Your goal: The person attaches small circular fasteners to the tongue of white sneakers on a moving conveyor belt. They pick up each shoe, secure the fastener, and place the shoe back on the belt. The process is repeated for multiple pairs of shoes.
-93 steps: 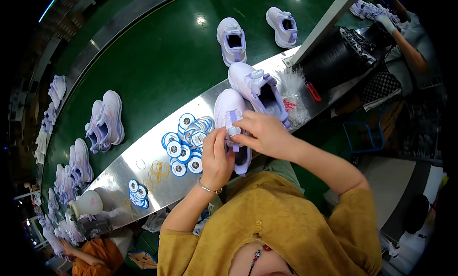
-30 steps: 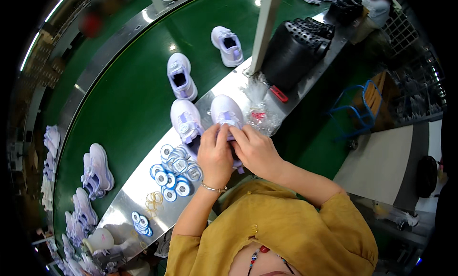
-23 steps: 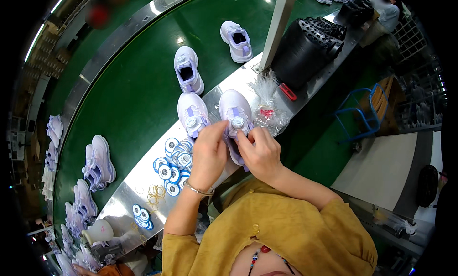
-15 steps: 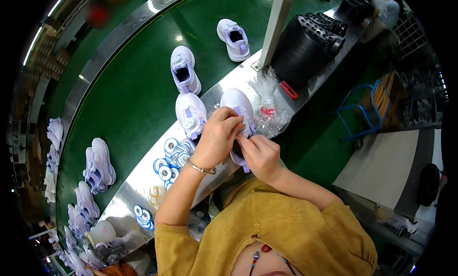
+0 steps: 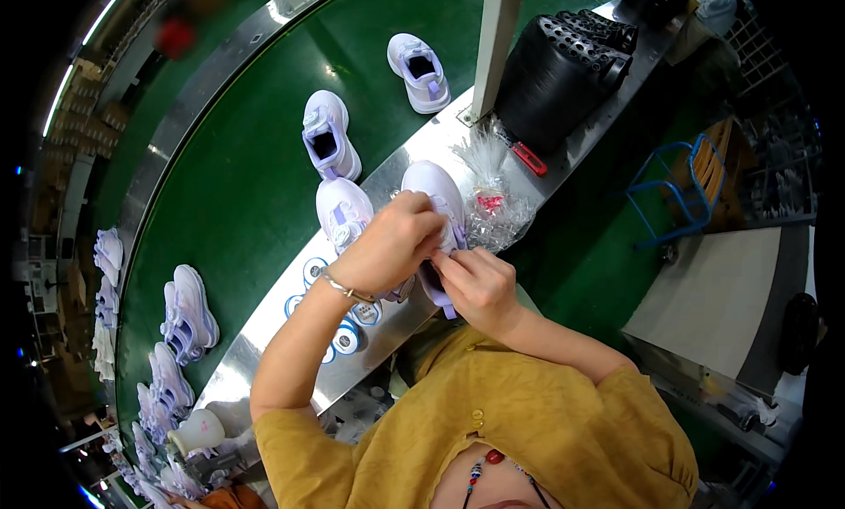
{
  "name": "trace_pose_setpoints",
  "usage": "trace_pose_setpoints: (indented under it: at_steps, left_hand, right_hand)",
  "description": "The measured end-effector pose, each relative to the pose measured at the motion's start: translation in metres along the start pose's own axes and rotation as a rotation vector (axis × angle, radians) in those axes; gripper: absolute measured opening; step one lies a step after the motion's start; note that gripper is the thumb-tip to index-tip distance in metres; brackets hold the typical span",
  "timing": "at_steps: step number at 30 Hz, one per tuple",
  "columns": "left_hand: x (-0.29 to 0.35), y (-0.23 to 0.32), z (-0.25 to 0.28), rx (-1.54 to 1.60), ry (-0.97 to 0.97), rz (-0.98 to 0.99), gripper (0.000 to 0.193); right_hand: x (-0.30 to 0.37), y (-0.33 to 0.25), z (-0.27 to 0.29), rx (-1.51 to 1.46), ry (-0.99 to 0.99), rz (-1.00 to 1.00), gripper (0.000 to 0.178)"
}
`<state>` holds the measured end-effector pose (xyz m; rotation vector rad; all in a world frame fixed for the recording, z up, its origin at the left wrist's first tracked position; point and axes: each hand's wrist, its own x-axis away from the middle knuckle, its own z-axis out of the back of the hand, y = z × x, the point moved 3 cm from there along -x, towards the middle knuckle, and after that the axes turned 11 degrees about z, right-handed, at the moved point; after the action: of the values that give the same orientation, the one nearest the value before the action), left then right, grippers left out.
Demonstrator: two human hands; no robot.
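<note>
A white and lavender sneaker stands on the metal ledge in front of me, its toe pointing away. My left hand, with a bracelet at the wrist, bends over its lacing area, fingers closed in a pinch. Close beside it, my right hand pinches with thumb and forefinger at the same spot near the shoe's opening. Whatever sits between the fingertips is too small and covered to make out. A matching sneaker stands just left, partly behind my left hand. Round blue-and-white tags lie under my left forearm.
Two more sneakers stand on the green belt beyond the ledge. On the right are a clear bag of plastic ties, a red-handled cutter, a metal post and a large black bundle. Several sneakers line the left.
My left forearm and elbow have swung out to the left, now covering more of the tags. Both hands stay pinched at the same sneaker. The whole view has shifted slightly.
</note>
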<state>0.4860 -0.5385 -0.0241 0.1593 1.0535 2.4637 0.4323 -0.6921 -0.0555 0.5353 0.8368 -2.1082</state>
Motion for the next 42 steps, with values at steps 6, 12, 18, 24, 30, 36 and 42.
trace_pose_setpoints:
  at_steps: [6, 12, 18, 24, 30, 36, 42]
  left_hand:
    - [-0.008, 0.008, 0.006, -0.085, 0.06, 0.327, 0.017]
    - [-0.013, 0.002, 0.003, 0.054, 0.005, -0.106, 0.022]
    - [-0.019, 0.002, -0.008, -0.3, -0.129, 0.411, 0.024]
    - [-0.02, 0.007, 0.003, 0.034, -0.054, 0.049, 0.017]
    - [-0.027, 0.011, -0.011, -0.288, -0.102, 0.327, 0.017]
    - [-0.028, 0.004, -0.005, 0.049, 0.057, -0.038, 0.016]
    - [-0.031, 0.01, -0.017, -0.191, -0.032, 0.227, 0.015]
  right_hand:
    - [-0.001, 0.001, 0.007, 0.019, -0.04, -0.053, 0.032]
    - [0.001, 0.009, 0.008, -0.012, 0.012, -0.031, 0.032]
    - [-0.002, 0.013, 0.009, -0.009, -0.002, -0.035, 0.03]
    - [-0.002, 0.016, 0.01, 0.0, -0.024, -0.044, 0.029]
    - [-0.002, 0.021, 0.012, -0.011, -0.003, -0.047, 0.029]
    - [-0.005, 0.023, 0.015, -0.006, -0.041, -0.04, 0.028]
    - [-0.005, 0.03, 0.016, -0.023, -0.013, -0.037, 0.027]
